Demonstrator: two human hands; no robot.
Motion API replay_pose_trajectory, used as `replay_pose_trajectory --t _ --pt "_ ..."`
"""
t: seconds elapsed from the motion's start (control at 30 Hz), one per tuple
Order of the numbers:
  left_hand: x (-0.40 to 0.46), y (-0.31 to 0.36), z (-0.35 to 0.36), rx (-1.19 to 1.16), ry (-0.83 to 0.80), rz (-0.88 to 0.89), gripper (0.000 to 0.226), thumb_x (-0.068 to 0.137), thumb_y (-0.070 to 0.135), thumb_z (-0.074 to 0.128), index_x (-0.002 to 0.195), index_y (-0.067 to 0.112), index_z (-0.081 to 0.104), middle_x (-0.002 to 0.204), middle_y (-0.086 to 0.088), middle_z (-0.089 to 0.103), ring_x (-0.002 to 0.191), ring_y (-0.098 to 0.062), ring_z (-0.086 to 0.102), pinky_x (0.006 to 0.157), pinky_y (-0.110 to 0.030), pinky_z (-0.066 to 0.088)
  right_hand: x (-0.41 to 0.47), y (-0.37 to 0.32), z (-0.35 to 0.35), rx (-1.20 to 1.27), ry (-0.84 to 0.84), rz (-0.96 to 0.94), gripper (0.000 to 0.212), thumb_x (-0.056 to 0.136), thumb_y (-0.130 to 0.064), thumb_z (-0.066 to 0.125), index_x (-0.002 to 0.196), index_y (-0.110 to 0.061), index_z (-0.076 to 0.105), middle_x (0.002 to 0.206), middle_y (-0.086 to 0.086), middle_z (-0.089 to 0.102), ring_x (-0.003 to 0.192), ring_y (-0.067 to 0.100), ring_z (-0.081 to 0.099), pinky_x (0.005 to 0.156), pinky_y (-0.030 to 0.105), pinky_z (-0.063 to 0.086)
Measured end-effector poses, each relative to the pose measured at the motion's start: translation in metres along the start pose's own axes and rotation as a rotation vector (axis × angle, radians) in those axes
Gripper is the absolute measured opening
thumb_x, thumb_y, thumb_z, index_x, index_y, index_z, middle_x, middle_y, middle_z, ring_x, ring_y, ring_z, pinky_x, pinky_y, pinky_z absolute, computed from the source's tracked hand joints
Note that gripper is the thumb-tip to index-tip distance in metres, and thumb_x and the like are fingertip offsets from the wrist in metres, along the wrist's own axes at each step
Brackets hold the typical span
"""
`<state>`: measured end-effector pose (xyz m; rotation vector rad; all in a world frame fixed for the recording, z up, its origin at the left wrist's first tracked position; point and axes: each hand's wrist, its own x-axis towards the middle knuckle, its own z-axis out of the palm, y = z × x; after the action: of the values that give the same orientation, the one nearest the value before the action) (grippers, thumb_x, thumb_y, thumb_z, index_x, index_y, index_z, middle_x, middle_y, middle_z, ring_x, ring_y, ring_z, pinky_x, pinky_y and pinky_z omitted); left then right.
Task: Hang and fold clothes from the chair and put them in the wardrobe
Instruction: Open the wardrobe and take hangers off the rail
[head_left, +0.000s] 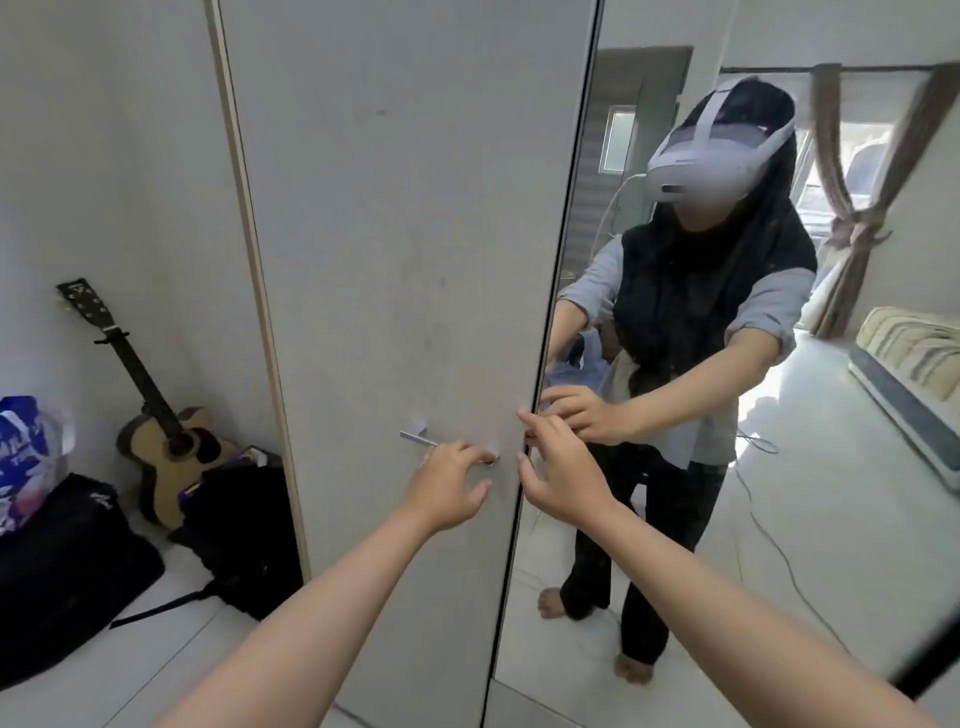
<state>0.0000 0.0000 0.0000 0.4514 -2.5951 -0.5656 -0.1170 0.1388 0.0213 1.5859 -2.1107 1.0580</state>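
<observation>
Wardrobe (405, 260) doors fill the middle of the view, both shut: a plain grey door at eleven o'clock and a mirror door (675, 519) at three o'clock. Left hand (447, 488) curls its fingers round the metal handle (418, 439) on the grey door. Right hand (563, 470) has its fingertips hooked on the mirror door's edge. A guitar (166, 436) leans against the wall at nine o'clock, beside black bags (67, 561).

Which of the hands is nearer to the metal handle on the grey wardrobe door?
Left. The left hand has its fingers on the metal handle of the grey door. The right hand is off to its right, at the door's edge beside the mirror door.
</observation>
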Motion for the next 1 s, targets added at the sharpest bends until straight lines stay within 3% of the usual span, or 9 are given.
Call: replay_pose_trajectory --t 0.13,0.4,0.53,0.63,0.87,0.93,1.0 --pt "0.007 -0.005 -0.003 -0.056 0.032 -0.027 0.024 0.086 0.024 0.060 0.109 0.023 0.068 0.108 -0.005 0.062 0.110 -0.024 0.052 0.095 -0.029 0.040 0.002 -0.003 0.002 0.036 0.089 0.023 0.048 0.083 -0.007 0.064 0.129 -0.005 0.053 0.106 0.006 0.061 0.093 0.009 0.059 0.085 0.030 0.054" --pt "-0.016 -0.012 -0.003 -0.146 0.141 -0.026 0.014 0.084 0.018 0.066 0.096 0.019 0.073 0.099 -0.005 0.064 0.103 -0.025 0.053 0.083 -0.017 0.031 -0.006 -0.015 0.004 0.090 0.156 -0.001 0.038 0.081 0.001 0.069 0.118 -0.009 0.064 0.093 0.003 0.067 0.084 0.010 0.065 0.078 0.028 0.056" --pt "-0.038 -0.016 -0.013 -0.181 0.143 -0.038 0.013 0.081 0.022 0.068 0.093 0.020 0.073 0.094 -0.002 0.064 0.100 -0.022 0.057 0.086 -0.022 0.039 -0.013 -0.037 -0.001 0.130 0.189 -0.045 0.036 0.081 -0.002 0.071 0.116 -0.009 0.064 0.094 0.004 0.068 0.084 0.010 0.065 0.079 0.025 0.056" --pt "-0.058 -0.014 -0.026 -0.215 0.170 -0.049 0.012 0.080 0.021 0.071 0.091 0.018 0.073 0.095 -0.001 0.065 0.097 -0.017 0.059 0.082 -0.018 0.038 -0.013 -0.056 -0.006 0.187 0.209 -0.087 0.033 0.080 -0.004 0.074 0.111 -0.006 0.065 0.097 0.007 0.068 0.088 0.013 0.066 0.079 0.029 0.057" --pt "-0.122 -0.024 -0.054 -0.250 0.258 -0.141 0.009 0.078 0.025 0.074 0.077 0.021 0.067 0.088 0.007 0.065 0.089 -0.007 0.060 0.081 -0.014 0.041 -0.025 -0.102 0.009 0.376 0.150 -0.214 0.047 0.077 0.000 0.076 0.120 -0.008 0.060 0.095 0.007 0.064 0.085 0.015 0.067 0.077 0.031 0.059" --pt "-0.145 -0.023 -0.063 -0.281 0.309 -0.208 0.012 0.079 0.026 0.073 0.084 0.017 0.066 0.093 0.008 0.067 0.092 -0.002 0.059 0.081 -0.003 0.037 -0.028 -0.117 0.017 0.468 0.098 -0.239 0.051 0.078 0.000 0.075 0.125 -0.010 0.058 0.095 0.004 0.064 0.085 0.014 0.067 0.079 0.029 0.058" --pt "-0.168 -0.022 -0.071 -0.286 0.349 -0.253 0.022 0.081 0.029 0.071 0.098 0.020 0.062 0.101 0.013 0.065 0.098 0.006 0.056 0.087 -0.003 0.037 -0.027 -0.132 0.022 0.562 0.040 -0.258 0.054 0.078 0.002 0.073 0.127 -0.012 0.056 0.094 0.002 0.064 0.086 0.013 0.067 0.080 0.029 0.058"
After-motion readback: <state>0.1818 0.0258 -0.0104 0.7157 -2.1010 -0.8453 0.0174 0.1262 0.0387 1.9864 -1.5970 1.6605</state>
